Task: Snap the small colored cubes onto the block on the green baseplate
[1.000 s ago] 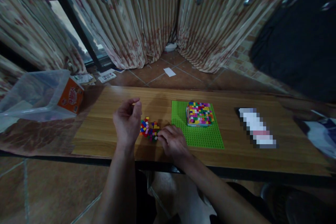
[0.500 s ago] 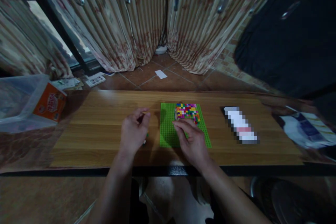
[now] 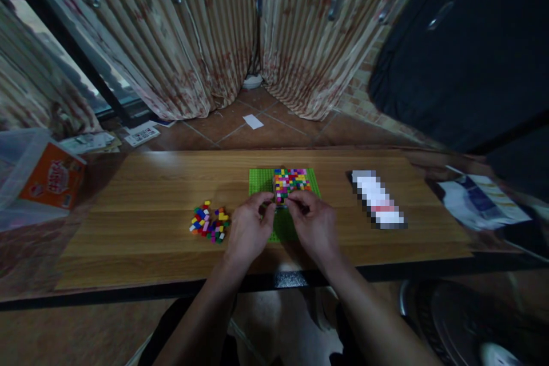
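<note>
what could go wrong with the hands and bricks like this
The left hand and right hand are both at the near edge of the brick block, so an uneven press might dislodge part of it. The loose bricks lie close beside the left hand, so a sideways sweep could scatter them over the tabletop.

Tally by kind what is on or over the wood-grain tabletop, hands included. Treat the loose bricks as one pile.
Bare hands: 2, left hand and right hand
Green studded square baseplate: 1
Built block of small multicoloured bricks: 1
Pile of loose multicoloured bricks: 1
Pixelated oblong item with dark edges: 1
Total: 6
</note>
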Demonstrator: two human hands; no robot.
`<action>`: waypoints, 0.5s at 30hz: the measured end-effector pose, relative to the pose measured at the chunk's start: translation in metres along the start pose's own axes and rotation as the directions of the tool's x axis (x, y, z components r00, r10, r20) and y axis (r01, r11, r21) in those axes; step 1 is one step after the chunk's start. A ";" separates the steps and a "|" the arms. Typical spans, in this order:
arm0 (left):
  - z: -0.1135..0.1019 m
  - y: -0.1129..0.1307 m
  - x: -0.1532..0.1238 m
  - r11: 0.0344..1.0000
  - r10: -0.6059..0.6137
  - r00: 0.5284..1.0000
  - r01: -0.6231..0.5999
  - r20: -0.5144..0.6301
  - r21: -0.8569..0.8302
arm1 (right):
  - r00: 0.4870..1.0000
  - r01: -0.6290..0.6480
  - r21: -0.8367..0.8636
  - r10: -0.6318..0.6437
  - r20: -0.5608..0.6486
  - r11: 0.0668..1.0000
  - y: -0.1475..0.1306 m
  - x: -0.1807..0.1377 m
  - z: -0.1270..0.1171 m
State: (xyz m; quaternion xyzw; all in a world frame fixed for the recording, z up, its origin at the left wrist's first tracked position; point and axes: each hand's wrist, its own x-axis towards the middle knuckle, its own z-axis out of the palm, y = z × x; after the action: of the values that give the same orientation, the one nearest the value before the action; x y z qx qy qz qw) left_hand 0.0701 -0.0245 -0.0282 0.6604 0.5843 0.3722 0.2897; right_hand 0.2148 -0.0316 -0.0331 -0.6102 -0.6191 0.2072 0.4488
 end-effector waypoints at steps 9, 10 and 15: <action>0.006 0.000 -0.003 0.999 0.038 0.999 -0.038 0.010 -0.013 | 0.994 0.107 -0.071 -0.109 -0.028 0.992 -0.002 -0.001 0.008; 0.006 -0.001 -0.003 0.999 0.039 0.999 -0.039 0.012 -0.019 | 0.993 0.111 -0.079 -0.114 -0.026 0.991 -0.003 -0.001 0.009; 0.005 0.000 -0.004 0.999 0.045 0.999 -0.045 0.019 -0.017 | 0.991 0.124 -0.084 -0.127 -0.032 0.989 -0.005 -0.002 0.010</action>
State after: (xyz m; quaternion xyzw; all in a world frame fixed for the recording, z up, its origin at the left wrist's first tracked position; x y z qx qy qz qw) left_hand 0.0743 -0.0281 -0.0318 0.6744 0.5633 0.3771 0.2925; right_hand 0.2034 -0.0314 -0.0351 -0.5919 -0.6557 0.1416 0.4469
